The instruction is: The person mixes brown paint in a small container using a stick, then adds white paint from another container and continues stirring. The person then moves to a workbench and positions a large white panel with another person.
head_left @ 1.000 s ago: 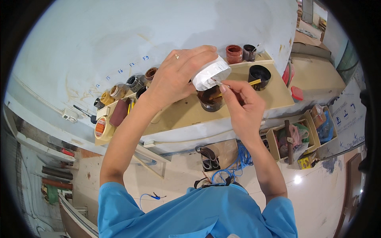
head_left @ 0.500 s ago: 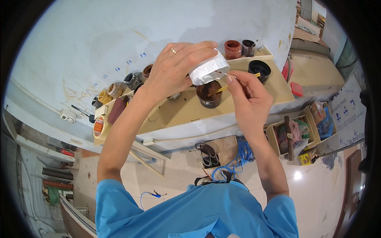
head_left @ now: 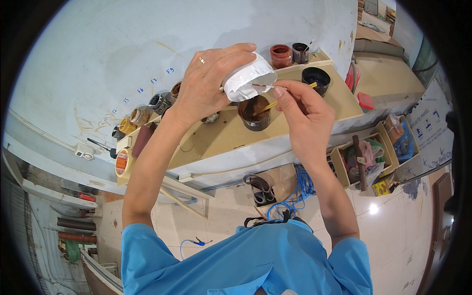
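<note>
My left hand [head_left: 209, 73] grips a white, crinkled cup-like container [head_left: 241, 81] from its far side, tilted so that its mouth faces my right hand. Between thumb and fingers of my right hand [head_left: 307, 115] is a thin pale stick [head_left: 268, 86]. The stick's reddish-brown end lies at the container's mouth. Just below stands a dark pot of brown paint [head_left: 255, 120] on the shelf, with a yellow stick [head_left: 270, 105] leaning in it and passing behind my right fingers. Most of the container's inside is hidden from me.
The beige shelf [head_left: 216, 142] runs along the wall. A black pot [head_left: 317, 78], a red-brown jar [head_left: 281, 56] and a dark jar [head_left: 300, 52] stand to the right, several paint jars to the left. Below are wooden bins [head_left: 346, 172] and a coiled blue hose [head_left: 302, 184].
The white container has turned a little, showing more of its mouth. More of the stick's reddish-brown end shows there now. The whole view has shifted slightly.
</note>
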`<move>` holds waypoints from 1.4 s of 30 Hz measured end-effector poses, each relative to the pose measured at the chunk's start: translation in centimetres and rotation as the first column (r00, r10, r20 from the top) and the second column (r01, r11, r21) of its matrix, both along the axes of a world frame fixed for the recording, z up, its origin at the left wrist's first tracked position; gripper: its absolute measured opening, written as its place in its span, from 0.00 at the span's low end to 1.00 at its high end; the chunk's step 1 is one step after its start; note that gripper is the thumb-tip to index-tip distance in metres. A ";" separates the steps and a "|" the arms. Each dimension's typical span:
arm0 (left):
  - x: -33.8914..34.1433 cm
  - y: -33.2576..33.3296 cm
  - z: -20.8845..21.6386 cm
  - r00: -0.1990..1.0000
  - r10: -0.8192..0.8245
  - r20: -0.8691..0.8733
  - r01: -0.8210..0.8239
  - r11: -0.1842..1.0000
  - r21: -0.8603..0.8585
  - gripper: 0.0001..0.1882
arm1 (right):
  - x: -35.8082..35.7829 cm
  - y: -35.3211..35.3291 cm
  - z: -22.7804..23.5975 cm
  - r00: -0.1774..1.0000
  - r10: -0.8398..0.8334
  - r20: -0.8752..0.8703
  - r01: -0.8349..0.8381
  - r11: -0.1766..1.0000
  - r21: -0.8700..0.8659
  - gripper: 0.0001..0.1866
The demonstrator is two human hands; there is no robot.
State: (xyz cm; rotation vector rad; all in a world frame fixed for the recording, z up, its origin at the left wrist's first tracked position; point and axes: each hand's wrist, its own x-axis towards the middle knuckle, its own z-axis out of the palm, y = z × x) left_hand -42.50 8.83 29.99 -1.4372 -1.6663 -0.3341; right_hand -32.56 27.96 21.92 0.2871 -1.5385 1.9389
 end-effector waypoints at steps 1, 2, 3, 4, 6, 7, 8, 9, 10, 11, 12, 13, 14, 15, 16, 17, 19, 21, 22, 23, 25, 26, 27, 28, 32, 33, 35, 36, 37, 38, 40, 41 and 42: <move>0.0 0.0 0.1 1.000 -0.004 -0.006 0.004 1.000 0.000 0.33 | -0.1 0.0 -0.1 0.999 -0.043 -0.032 0.044 0.999 0.029 0.07; 0.0 0.1 0.1 1.000 -0.019 0.001 0.019 1.000 0.002 0.33 | -0.2 -0.1 -0.1 0.994 -0.089 -0.056 0.092 0.995 0.049 0.06; 0.0 0.1 0.0 0.999 -0.035 0.008 0.035 0.999 0.004 0.33 | -0.4 -0.2 -0.1 0.988 -0.118 -0.101 0.127 0.988 0.091 0.07; 0.1 0.2 0.0 0.999 -0.039 0.024 0.039 0.999 0.005 0.33 | -0.6 -0.5 -0.1 0.979 -0.149 -0.138 0.167 0.978 0.126 0.07; 0.3 0.1 -0.2 0.999 0.021 0.045 -0.020 1.000 -0.005 0.35 | -0.6 -0.9 0.0 0.973 -0.155 -0.169 0.183 0.969 0.165 0.07; 0.3 0.1 -0.3 0.997 0.058 0.060 -0.057 0.998 -0.012 0.35 | -0.4 -1.1 0.0 0.978 -0.130 -0.162 0.157 0.972 0.172 0.07; 0.3 0.1 -0.3 0.994 0.051 0.094 -0.053 0.999 0.011 0.37 | -0.3 -1.2 0.2 0.982 -0.103 -0.156 0.131 0.975 0.178 0.07; 0.2 0.2 -0.4 0.991 0.045 0.127 -0.050 0.998 0.035 0.38 | -0.2 -1.1 0.3 0.979 -0.118 -0.167 0.150 0.969 0.195 0.06; 0.1 0.2 -0.4 0.986 0.040 0.161 -0.050 0.997 0.062 0.39 | 0.0 -1.0 0.4 0.975 -0.132 -0.178 0.169 0.963 0.212 0.06; 0.1 0.2 -0.4 0.984 0.037 0.175 -0.048 0.997 0.063 0.40 | 0.1 -0.8 0.6 0.971 -0.146 -0.190 0.188 0.955 0.229 0.06; 0.1 0.2 -0.4 0.981 0.034 0.190 -0.048 0.997 0.068 0.40 | -0.1 -0.6 0.7 0.946 -0.196 -0.258 0.264 0.929 0.261 0.06; 0.1 0.2 -0.4 0.978 0.032 0.206 -0.048 0.996 0.072 0.41 | -0.4 -0.3 0.9 0.914 -0.242 -0.324 0.339 0.896 0.287 0.06; 0.2 0.1 -0.5 0.975 0.054 0.218 -0.066 0.997 0.049 0.42 | -0.7 -0.2 1.0 0.884 -0.282 -0.372 0.405 0.860 0.310 0.06; 0.4 0.0 -0.5 0.971 0.075 0.228 -0.082 0.996 0.024 0.42 | -0.9 -0.1 1.0 0.859 -0.311 -0.407 0.456 0.826 0.331 0.06; 0.5 -0.1 -0.5 0.967 0.082 0.240 -0.087 0.996 0.011 0.42 | -1.0 -0.1 1.0 0.841 -0.337 -0.424 0.497 0.792 0.355 0.07; 0.4 0.0 -0.6 0.968 0.056 0.244 -0.064 0.998 0.026 0.42 | -1.1 -0.2 1.0 0.829 -0.360 -0.428 0.526 0.763 0.377 0.07; 0.1 0.3 -0.6 0.968 -0.012 0.250 -0.007 0.997 0.078 0.41 | -1.2 -0.3 1.0 0.847 -0.287 -0.448 0.467 0.804 0.367 0.07; 0.1 0.2 -0.6 0.973 0.010 0.232 -0.023 0.998 0.055 0.41 | -1.2 -0.4 1.0 0.862 -0.251 -0.440 0.425 0.831 0.359 0.07; 0.1 0.1 -0.6 0.974 0.025 0.226 -0.035 0.999 0.042 0.41 | -1.2 -0.3 1.0 0.867 -0.256 -0.427 0.421 0.835 0.354 0.08; 0.1 0.0 -0.7 0.976 0.015 0.218 -0.024 0.999 0.038 0.41 | -1.2 -0.1 1.0 0.872 -0.260 -0.415 0.417 0.840 0.349 0.08; 0.0 -0.1 -0.7 0.978 0.004 0.207 -0.010 1.000 0.028 0.40 | -1.4 0.3 1.1 0.821 -0.324 -0.469 0.512 0.781 0.358 0.07; 0.0 -0.1 -0.7 0.981 0.006 0.196 -0.011 1.000 0.024 0.40 | -1.4 0.3 1.0 0.811 -0.364 -0.458 0.545 0.756 0.363 0.07; 0.1 -0.2 -0.8 0.981 0.014 0.193 -0.019 1.000 0.021 0.40 | -1.4 0.3 1.0 0.831 -0.331 -0.447 0.508 0.780 0.366 0.07; 0.0 -0.2 -0.8 0.981 0.023 0.191 -0.027 0.999 0.019 0.39 | -1.4 0.3 0.9 0.865 -0.307 -0.397 0.457 0.810 0.369 0.06; -0.1 -0.2 -0.9 0.978 -0.005 0.209 0.002 1.000 0.016 0.39 | -0.9 0.0 0.4 0.999 -0.026 -0.029 0.030 0.985 0.168 0.05; 0.0 -0.3 -0.9 0.977 -0.006 0.211 0.003 1.000 0.013 0.39 | -0.9 0.0 0.3 0.996 -0.063 -0.070 0.074 0.984 0.164 0.05; 0.1 -0.4 -1.0 0.979 -0.003 0.202 0.002 1.000 0.008 0.39 | -0.9 0.0 0.3 0.983 -0.140 -0.116 0.156 0.976 0.149 0.05; 0.1 -0.4 -1.0 0.981 0.000 0.192 -0.001 1.000 0.005 0.38 | -0.9 0.0 0.3 0.979 -0.143 -0.142 0.167 0.971 0.171 0.05; 0.1 -0.4 -1.0 0.982 0.006 0.186 -0.007 1.000 0.002 0.38 | -0.9 -0.1 0.4 0.975 -0.155 -0.160 0.184 0.965 0.187 0.05; 0.1 -0.4 -1.0 0.984 -0.001 0.178 0.002 1.000 -0.003 0.38 | -1.0 -0.2 0.4 0.970 -0.164 -0.178 0.199 0.958 0.206 0.06; 0.0 -0.3 -0.9 0.986 -0.007 0.167 0.010 1.000 -0.013 0.38 | -0.9 -0.3 0.3 0.993 -0.065 -0.102 0.079 0.987 0.137 0.06; -0.1 -0.3 -0.9 0.987 -0.019 0.157 0.021 1.000 -0.011 0.38 | -0.8 -0.4 0.3 0.999 -0.006 -0.054 0.011 0.995 0.101 0.06; -0.2 -0.2 -0.9 0.989 -0.027 0.148 0.029 1.000 -0.006 0.38 | -0.7 -0.4 0.2 0.999 0.008 -0.042 -0.004 0.997 0.077 0.06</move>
